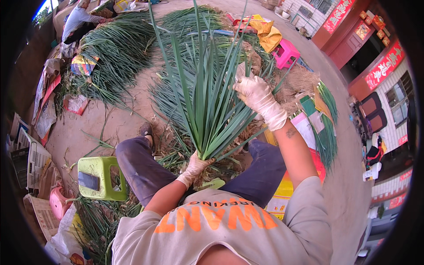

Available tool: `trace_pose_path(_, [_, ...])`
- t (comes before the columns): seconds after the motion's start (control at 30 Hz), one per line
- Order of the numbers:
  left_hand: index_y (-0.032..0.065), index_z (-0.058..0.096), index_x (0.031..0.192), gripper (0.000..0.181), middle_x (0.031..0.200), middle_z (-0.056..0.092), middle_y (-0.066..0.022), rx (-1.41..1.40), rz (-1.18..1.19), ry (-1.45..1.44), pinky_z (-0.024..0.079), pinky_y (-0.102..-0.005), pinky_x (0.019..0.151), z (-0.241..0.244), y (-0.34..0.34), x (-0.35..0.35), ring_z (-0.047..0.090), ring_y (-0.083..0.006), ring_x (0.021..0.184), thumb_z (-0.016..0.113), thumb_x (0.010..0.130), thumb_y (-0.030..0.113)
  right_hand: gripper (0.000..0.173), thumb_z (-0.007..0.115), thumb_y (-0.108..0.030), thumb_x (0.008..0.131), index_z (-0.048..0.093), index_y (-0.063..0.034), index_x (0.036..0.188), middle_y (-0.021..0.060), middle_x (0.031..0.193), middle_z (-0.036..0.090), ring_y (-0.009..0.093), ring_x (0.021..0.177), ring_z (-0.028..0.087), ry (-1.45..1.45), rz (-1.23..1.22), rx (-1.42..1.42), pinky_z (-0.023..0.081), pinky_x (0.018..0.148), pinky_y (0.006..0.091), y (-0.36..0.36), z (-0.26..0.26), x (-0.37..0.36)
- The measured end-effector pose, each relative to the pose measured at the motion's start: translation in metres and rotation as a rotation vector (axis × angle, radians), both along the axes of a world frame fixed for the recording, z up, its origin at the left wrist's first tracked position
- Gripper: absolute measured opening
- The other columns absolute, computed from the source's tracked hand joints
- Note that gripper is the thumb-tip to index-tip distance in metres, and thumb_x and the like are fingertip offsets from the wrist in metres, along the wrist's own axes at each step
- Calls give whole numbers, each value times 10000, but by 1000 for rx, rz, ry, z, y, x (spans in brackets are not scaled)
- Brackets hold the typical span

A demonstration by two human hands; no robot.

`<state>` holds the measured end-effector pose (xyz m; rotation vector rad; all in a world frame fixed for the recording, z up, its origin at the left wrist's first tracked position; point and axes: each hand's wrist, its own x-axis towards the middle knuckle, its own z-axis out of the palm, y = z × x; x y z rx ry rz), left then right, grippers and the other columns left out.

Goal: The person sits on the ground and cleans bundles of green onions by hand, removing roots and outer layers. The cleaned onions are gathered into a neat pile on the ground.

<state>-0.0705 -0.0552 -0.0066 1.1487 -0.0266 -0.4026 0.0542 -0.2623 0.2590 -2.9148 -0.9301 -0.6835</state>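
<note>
A bunch of green onions (pixel 203 109) stands upright between my knees, its long leaves fanned out away from me. Around its pale lower end my left hand (pixel 196 165), in a thin whitish glove, is closed. My right hand (pixel 253 91), gloved too, is raised at the right side of the leaves with bent fingers; a pale scrap (pixel 241 70) shows beside its fingertips. Whether it grips the scrap or a leaf is unclear. Beyond the bunch, a large pile of green onions (pixel 169 89) lies on the ground.
At left are a green plastic stool (pixel 102 192) bearing a phone (pixel 88 181), crates (pixel 38 162) and a sack (pixel 66 243). Another onion pile (pixel 116 56) lies upper left near a crouching person (pixel 78 21). A pink stool (pixel 287 53) and wrapped green onions (pixel 326 139) are at right.
</note>
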Motion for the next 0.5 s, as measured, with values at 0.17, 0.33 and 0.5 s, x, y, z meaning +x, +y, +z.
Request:
trace_pose_path(0.17, [34, 540, 1108, 423, 1040, 638, -35, 26, -2, -52, 498, -290, 825, -5, 0, 0, 593, -143, 937, 753, 747, -22, 93, 634, -95, 694, 652, -75, 783, 101, 789, 622, 291, 772, 631, -51, 100, -212, 494, 718, 391, -3, -8, 11])
trace_pose_path(0.33, [26, 538, 1131, 486, 1058, 639, -39, 141, 36, -97, 488, -297, 835, -5, -1, 0, 590, -148, 949, 794, 718, 27, 45, 591, -98, 691, 625, -95, 662, 77, 622, 581, 241, 646, 628, -192, 34, -526, 486, 657, 375, 7, -4, 13])
trace_pose_path(0.5, [24, 544, 1116, 470, 1046, 646, -34, 148, 8, -108, 492, -290, 824, 0, 0, -1, 594, -142, 939, 797, 720, 37, 74, 578, -126, 706, 634, -105, 662, 61, 635, 600, 200, 631, 628, -183, 27, -615, 472, 644, 353, 1, -11, 11])
